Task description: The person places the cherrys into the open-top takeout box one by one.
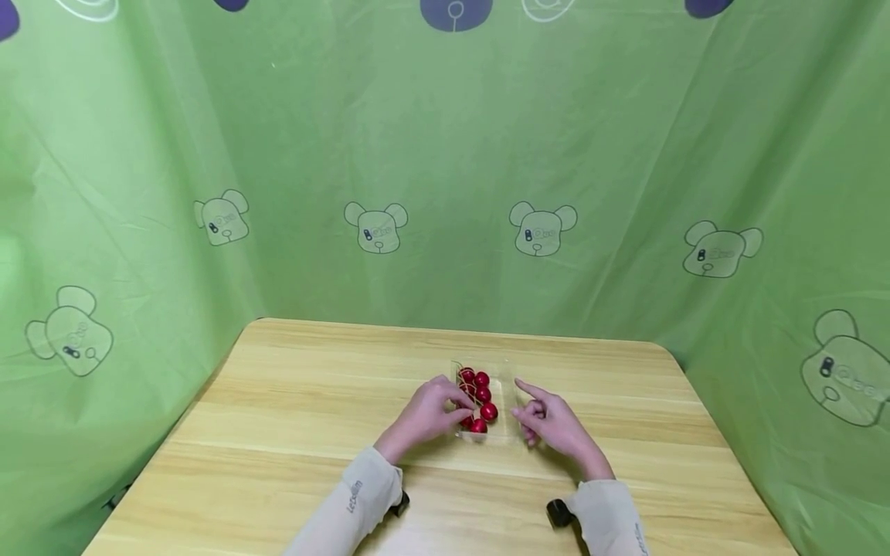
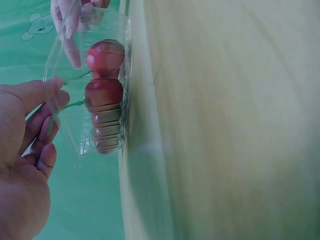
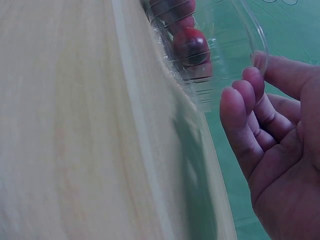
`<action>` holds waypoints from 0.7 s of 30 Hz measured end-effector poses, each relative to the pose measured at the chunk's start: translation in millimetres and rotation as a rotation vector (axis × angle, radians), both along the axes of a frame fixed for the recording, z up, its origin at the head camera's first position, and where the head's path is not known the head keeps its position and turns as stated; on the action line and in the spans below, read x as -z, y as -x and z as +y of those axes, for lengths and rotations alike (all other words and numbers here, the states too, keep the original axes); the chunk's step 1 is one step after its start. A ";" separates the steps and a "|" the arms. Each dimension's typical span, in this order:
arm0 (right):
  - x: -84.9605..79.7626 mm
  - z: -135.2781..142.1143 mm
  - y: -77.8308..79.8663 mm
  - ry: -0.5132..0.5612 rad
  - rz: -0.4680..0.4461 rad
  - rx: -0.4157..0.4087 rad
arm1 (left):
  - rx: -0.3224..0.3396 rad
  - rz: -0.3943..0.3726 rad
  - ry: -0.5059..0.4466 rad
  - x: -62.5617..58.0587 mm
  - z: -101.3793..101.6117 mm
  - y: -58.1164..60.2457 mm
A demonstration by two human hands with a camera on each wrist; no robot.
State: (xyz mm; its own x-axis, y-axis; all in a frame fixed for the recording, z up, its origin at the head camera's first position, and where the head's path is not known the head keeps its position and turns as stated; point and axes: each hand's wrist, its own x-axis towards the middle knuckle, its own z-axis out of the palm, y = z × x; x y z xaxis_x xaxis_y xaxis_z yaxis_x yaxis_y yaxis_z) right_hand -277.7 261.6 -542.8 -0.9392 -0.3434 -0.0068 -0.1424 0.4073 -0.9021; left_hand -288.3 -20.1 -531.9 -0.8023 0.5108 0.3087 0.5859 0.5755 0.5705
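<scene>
A clear plastic box [image 1: 505, 401] lies on the table, with several red cherries [image 1: 489, 412] on long stems gathered on its left side. My left hand [image 1: 431, 411] reaches over the box's left edge. In the left wrist view its thumb and finger pinch a green stem [image 2: 75, 104] that runs to a cherry [image 2: 103, 95] sitting in the box. From the other side, my right hand [image 1: 555, 423] grips the right rim of the box, thumb and fingertips meeting there in the right wrist view. Cherries behind the left fingers are partly hidden.
The box stands on a light wooden table [image 1: 313, 401] with rounded far corners. A green curtain [image 1: 452, 286] printed with bear heads hangs round the back and sides. Each wrist carries a dark device [image 1: 558, 513] near the cuff.
</scene>
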 end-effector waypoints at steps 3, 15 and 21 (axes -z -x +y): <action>-0.6 -0.4 -0.1 -0.001 0.005 0.002 | -0.017 -0.031 -0.024 -1.3 -3.3 1.5; 0.0 -0.8 -0.7 0.000 0.005 -0.001 | -0.029 -0.048 -0.033 2.1 -12.4 3.3; 0.1 -1.5 0.4 0.007 0.005 -0.006 | -0.032 -0.058 -0.036 1.0 -13.5 3.1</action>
State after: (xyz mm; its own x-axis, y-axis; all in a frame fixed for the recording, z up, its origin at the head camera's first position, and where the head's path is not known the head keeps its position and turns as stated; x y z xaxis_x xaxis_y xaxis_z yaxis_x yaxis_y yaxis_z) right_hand -278.2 260.1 -542.9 -0.9373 -0.3486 0.0003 -0.1491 0.4001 -0.9042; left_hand -291.4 -33.6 -532.9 -0.8353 0.4738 0.2790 0.5328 0.5719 0.6237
